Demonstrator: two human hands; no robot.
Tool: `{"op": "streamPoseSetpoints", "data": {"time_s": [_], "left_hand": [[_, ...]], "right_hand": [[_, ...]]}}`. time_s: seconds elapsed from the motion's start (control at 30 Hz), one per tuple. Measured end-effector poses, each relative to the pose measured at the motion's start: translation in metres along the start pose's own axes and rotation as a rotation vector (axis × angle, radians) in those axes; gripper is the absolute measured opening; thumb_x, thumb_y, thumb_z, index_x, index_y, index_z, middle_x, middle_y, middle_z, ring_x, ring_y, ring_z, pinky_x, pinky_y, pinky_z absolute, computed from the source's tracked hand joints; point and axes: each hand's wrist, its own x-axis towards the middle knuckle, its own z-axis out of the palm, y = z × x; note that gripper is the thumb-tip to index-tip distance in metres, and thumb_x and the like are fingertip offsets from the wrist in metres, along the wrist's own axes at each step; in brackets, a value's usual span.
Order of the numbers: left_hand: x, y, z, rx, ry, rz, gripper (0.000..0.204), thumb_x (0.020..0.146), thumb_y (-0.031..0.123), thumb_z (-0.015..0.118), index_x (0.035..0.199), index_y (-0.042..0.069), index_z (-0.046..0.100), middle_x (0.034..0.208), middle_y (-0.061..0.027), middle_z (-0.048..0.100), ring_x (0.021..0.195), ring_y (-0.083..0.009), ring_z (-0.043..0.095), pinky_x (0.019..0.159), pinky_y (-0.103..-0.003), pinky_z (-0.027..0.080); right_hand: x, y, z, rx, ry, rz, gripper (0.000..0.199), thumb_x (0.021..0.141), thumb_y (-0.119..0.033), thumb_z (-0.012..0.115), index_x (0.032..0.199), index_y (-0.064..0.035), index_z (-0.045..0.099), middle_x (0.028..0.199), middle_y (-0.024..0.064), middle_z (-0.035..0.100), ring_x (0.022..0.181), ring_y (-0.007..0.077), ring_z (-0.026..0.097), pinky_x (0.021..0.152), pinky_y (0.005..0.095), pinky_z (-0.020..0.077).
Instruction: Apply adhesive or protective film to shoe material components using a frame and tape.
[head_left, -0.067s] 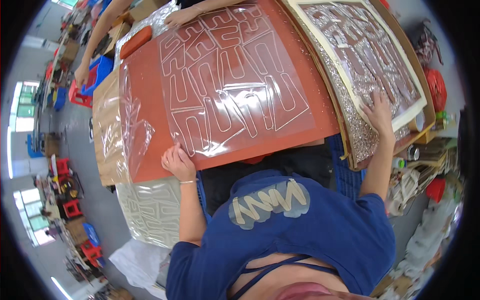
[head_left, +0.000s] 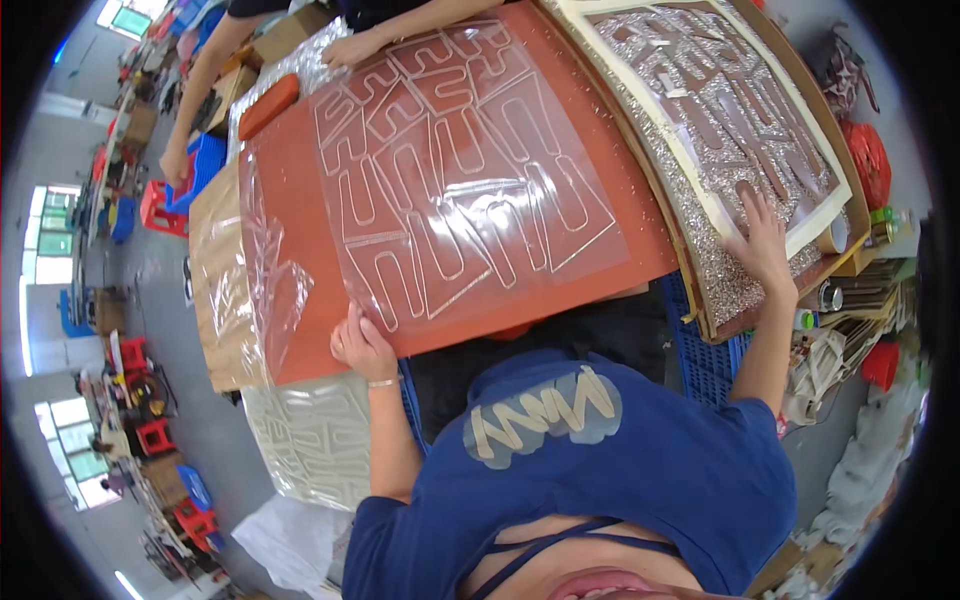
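A clear plastic sheet point(head_left: 470, 165) with rows of thin, glittering outlined shapes lies on a reddish-brown board point(head_left: 530, 308). At the sheet's near left corner is my left hand point(head_left: 362, 345), its fingers curled together and seeming to pinch that corner. To the right, a pale-bordered stencil point(head_left: 690, 170) with cut-out shapes rests in a shallow tray of silvery glittering bits point(head_left: 722, 288). My right hand point(head_left: 762, 245) lies over the stencil's near left border, fingers spread, with the fingertips among the cut-outs. It holds nothing that I can see.
Across the board, another person's hand point(head_left: 352, 48) rests by the sheet's far end; their other hand point(head_left: 176, 165) is at a blue basket point(head_left: 207, 160). A red-brown block point(head_left: 268, 106) and crumpled clear film point(head_left: 285, 300) lie left. A patterned pale sheet point(head_left: 310, 440) hangs nearer.
The whole view has shifted slightly, so the board and sheet sit a little lower in it on the left. Both my hands keep nearly the same places on the sheet and stencil.
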Motion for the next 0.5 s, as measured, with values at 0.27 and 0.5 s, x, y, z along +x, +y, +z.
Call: {"op": "streamPoseSetpoints", "data": {"time_s": [0.27, 0.5], "left_hand": [[0.007, -0.005, 0.002, 0.012, -0.073, -0.047, 0.021, 0.085, 0.011, 0.059, 0.104, 0.004, 0.065, 0.098, -0.0111, 0.06, 0.098, -0.0292, 0.051, 0.09, -0.042, 0.039], [-0.004, -0.01, 0.002, 0.001, 0.034, -0.046, 0.021, 0.082, 0.005, 0.058, 0.103, 0.003, 0.063, 0.1, -0.0133, 0.059, 0.102, -0.0311, 0.051, 0.093, -0.042, 0.038]], "right_hand": [[-0.048, 0.057, 0.003, -0.261, -0.134, 0.087, 0.06, 0.076, -0.009, 0.064, 0.133, -0.0106, 0.046, 0.139, 0.0182, 0.043, 0.133, 0.0369, 0.033, 0.108, 0.0523, 0.0259], [-0.016, 0.094, 0.032, 0.11, 0.004, -0.12, 0.038, 0.072, 0.006, 0.051, 0.106, -0.004, 0.065, 0.11, 0.0181, 0.063, 0.106, 0.0357, 0.056, 0.092, 0.0436, 0.0432]]}}
